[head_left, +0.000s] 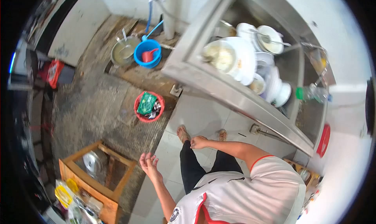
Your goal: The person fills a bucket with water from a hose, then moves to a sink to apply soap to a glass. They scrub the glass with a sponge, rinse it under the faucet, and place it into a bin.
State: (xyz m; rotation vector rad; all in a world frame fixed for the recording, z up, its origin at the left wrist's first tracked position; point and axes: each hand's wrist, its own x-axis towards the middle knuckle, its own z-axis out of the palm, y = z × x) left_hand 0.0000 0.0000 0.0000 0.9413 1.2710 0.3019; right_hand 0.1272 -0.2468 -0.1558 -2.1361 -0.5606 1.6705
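Observation:
My left hand [149, 164] is raised at the lower middle, its fingers loosely bent and apart, with nothing in them. Near it stands a wooden frame [111, 147] with a round metal pot [94, 161] inside. In front of my dark trousers is my right hand [199, 142], its fingers curled in; nothing shows in it. Beyond my feet, a red basket [163, 106] holds a green packet [147, 102] and other waste. The steel sink [231, 102] at the upper right holds stacked white plates [244, 63] and bowls [270, 40], some with food left on them.
A blue bucket [138, 56] with a red dipper [148, 55] stands by the wall, beside a metal pot of cloudy water [119, 57]. A plastic bottle with a green cap [313, 93] lies at the sink's right. Pale tiles [199, 110] meet rough, dark flooring [94, 102].

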